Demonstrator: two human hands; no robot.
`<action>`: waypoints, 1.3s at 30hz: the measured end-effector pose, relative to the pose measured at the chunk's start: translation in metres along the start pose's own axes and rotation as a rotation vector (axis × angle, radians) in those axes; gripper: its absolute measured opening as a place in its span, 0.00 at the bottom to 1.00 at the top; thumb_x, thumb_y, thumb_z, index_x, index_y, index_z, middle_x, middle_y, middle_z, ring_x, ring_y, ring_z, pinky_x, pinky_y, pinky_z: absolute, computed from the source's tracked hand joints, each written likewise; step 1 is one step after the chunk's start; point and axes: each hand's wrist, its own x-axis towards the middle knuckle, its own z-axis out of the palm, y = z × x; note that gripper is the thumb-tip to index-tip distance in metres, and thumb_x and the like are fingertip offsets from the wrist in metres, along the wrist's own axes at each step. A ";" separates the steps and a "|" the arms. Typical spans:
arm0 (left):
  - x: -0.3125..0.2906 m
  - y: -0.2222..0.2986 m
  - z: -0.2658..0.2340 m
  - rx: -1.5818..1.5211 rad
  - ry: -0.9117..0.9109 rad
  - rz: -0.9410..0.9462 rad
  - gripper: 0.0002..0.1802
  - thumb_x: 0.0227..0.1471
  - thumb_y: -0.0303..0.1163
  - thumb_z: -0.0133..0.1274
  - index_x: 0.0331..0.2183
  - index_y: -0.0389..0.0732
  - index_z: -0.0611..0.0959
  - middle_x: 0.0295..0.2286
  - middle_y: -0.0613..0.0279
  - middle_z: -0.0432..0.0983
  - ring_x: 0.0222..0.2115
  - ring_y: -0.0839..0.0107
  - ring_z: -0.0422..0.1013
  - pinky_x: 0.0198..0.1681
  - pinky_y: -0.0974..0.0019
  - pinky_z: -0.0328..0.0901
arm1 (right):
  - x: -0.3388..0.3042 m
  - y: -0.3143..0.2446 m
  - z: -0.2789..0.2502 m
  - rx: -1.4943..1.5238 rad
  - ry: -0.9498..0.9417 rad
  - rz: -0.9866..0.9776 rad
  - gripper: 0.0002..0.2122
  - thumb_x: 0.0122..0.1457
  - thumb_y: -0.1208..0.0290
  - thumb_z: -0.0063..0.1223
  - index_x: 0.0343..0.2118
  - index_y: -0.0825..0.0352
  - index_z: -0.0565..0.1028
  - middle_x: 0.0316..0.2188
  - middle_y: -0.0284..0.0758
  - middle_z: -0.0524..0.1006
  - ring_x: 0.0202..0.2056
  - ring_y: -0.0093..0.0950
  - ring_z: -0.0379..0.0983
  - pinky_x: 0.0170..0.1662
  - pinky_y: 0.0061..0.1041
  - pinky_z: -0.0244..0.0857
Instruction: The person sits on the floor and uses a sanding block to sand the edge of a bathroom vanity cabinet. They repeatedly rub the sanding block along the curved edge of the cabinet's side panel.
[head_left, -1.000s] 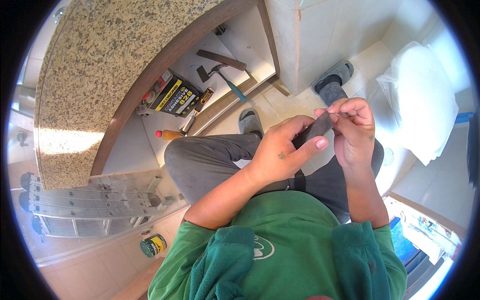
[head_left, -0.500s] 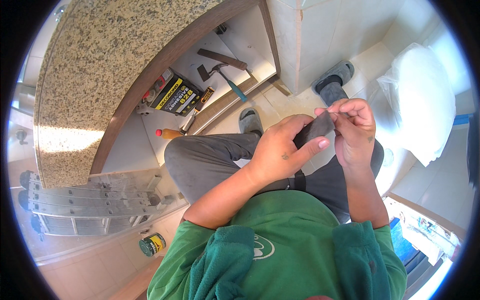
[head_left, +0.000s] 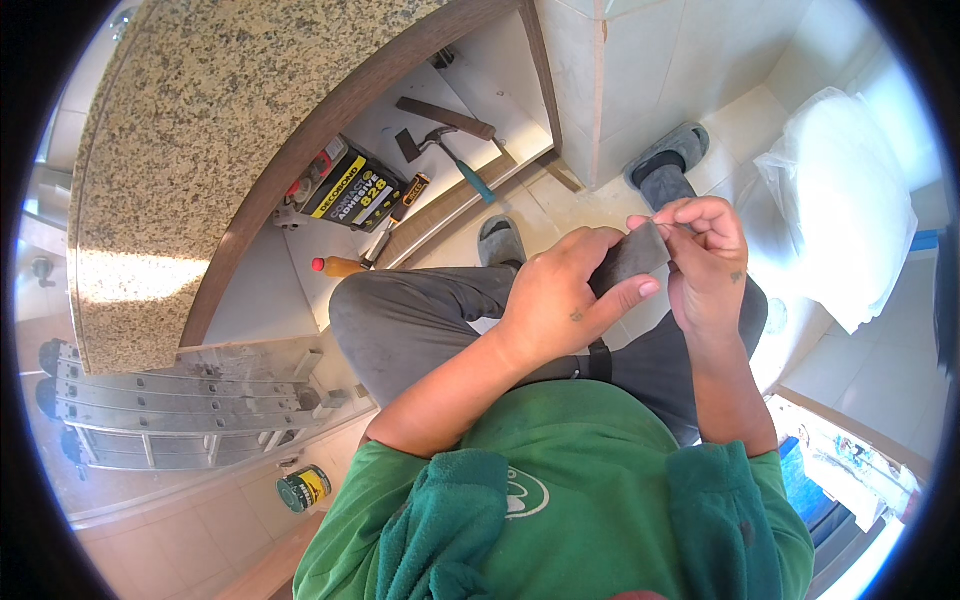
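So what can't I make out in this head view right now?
- Grey strip: its near end is hidden inside the left hand.
- Right hand: its fingertips cover the strip's far end.
- Hammer: its grip runs behind the cabinet's lower frame.
- Ladder: cut off by the picture's left rim.

Dark grey flat strip — tilted, pinched between hands.

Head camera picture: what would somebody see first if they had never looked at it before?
First the two hands in the middle: the left hand and the right hand both pinch a small dark grey sheet above the person's lap. Next, up to the left, the open cabinet under the speckled stone counter, with a hammer and a black-and-yellow tin inside. A folded metal ladder lies at the lower left.
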 end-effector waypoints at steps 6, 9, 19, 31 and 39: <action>0.000 0.005 -0.002 0.023 -0.021 -0.053 0.31 0.47 0.50 0.67 0.45 0.36 0.80 0.34 0.50 0.78 0.31 0.55 0.76 0.35 0.60 0.70 | 0.001 0.001 -0.001 0.020 0.000 0.019 0.09 0.59 0.91 0.46 0.37 0.70 0.71 0.33 0.37 0.77 0.40 0.33 0.81 0.42 0.22 0.73; -0.001 0.003 -0.001 0.046 -0.016 -0.049 0.32 0.47 0.50 0.67 0.45 0.36 0.80 0.33 0.50 0.78 0.31 0.54 0.76 0.35 0.59 0.70 | 0.001 0.002 -0.003 0.029 0.002 0.032 0.09 0.59 0.91 0.46 0.37 0.70 0.71 0.33 0.37 0.77 0.40 0.34 0.81 0.42 0.23 0.73; -0.001 -0.004 0.002 0.068 0.009 0.020 0.33 0.47 0.53 0.65 0.43 0.34 0.80 0.36 0.48 0.79 0.31 0.51 0.78 0.32 0.57 0.72 | 0.000 0.001 -0.001 0.065 0.021 0.101 0.09 0.58 0.91 0.46 0.37 0.69 0.71 0.33 0.37 0.77 0.41 0.33 0.81 0.43 0.23 0.73; -0.001 -0.007 0.003 0.058 0.010 0.037 0.33 0.48 0.54 0.64 0.43 0.34 0.80 0.35 0.48 0.79 0.31 0.50 0.77 0.33 0.57 0.72 | -0.001 0.005 -0.005 0.059 0.014 0.091 0.10 0.58 0.92 0.45 0.36 0.68 0.71 0.33 0.35 0.77 0.40 0.32 0.80 0.40 0.20 0.70; -0.002 -0.012 0.003 -0.011 -0.015 0.020 0.33 0.48 0.54 0.64 0.43 0.35 0.81 0.35 0.48 0.79 0.30 0.52 0.77 0.33 0.57 0.71 | -0.003 0.011 -0.006 -0.004 0.003 0.001 0.11 0.57 0.93 0.45 0.36 0.68 0.71 0.34 0.35 0.76 0.40 0.32 0.81 0.38 0.20 0.70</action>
